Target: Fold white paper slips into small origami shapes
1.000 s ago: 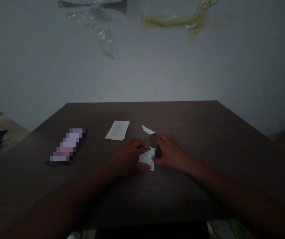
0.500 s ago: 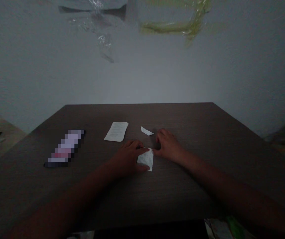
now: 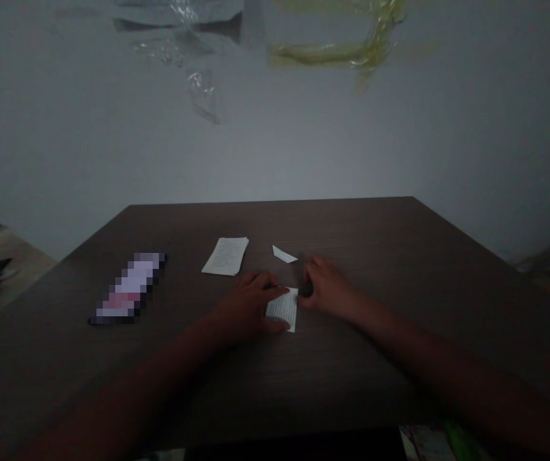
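Observation:
A small sheet of printed paper [image 3: 283,310] lies on the dark wooden table in front of me. Across its left part rests my left hand [image 3: 250,306], index finger and thumb spread apart and pressing the sheet's top and bottom edges down. My right hand [image 3: 325,288] is at the sheet's right edge, fingers curled, with a gap between them and the thumb. The thumb tip is close to the edge; whether it touches is hard to tell. Just beyond the hands lies a small folded strip of paper [image 3: 284,254].
A stack of printed paper sheets [image 3: 225,256] lies behind my left hand. Further left is a phone-like flat object [image 3: 130,288], its screen pixelated. The table [image 3: 351,230] meets a wall [image 3: 332,141] with tape remnants. Dim clutter lies beyond the table's sides.
My right thumb has slid slightly down along the sheet's right edge. The left hand keeps its place on the paper. The whole view has shifted a little.

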A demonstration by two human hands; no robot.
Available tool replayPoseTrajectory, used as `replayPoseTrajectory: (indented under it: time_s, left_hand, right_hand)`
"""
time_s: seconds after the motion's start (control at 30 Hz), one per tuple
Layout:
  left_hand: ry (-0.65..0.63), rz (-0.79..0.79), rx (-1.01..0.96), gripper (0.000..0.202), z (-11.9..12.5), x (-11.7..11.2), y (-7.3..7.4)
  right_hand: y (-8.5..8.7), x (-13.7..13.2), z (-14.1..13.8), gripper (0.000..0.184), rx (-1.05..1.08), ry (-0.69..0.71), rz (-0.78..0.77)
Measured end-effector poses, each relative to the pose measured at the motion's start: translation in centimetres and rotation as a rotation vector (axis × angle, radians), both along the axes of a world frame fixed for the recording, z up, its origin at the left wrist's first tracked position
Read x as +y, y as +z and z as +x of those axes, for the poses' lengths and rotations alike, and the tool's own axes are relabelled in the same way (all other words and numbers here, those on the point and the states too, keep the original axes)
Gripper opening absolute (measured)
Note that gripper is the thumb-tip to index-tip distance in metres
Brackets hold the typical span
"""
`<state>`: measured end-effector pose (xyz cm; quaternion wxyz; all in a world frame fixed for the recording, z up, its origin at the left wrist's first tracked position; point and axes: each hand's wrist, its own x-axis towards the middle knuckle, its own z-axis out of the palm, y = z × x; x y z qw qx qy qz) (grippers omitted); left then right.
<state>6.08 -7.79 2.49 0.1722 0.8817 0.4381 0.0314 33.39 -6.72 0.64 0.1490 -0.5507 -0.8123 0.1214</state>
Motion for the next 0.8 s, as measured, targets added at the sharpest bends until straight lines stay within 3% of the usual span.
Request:
replayPoseTrajectory:
  time_s: [0.13,0.23,0.53,0.67,0.8]
  left_hand:
    - [-0.002,0.014,-0.029,0.075,-0.2,0.1,-0.1]
    - [-0.006,0.007,-0.034,0.074,-0.2,0.1,0.0]
    - [-0.015,0.014,-0.068,0.067,0.0,-0.3,0.8]
    - [-0.007,0.007,-0.073,0.065,0.1,-0.5,0.8]
    - [-0.002,-0.004,-0.089,0.066,0.0,-0.5,0.6]
  right_hand:
    - [0.0,2.2,0.1,0.034,0.019,-0.092,-0.034]
    - [-0.1,2.3,0.1,0.033,0.031,-0.096,-0.018]
    - [-0.3,-2.4,-0.7,0.050,0.017,0.146,0.041]
    - [-0.3,-3.8,-1.1,0.052,0.047,0.161,0.036]
    - [-0.6,-3.4,-0.9,0.049,0.060,0.168,-0.009]
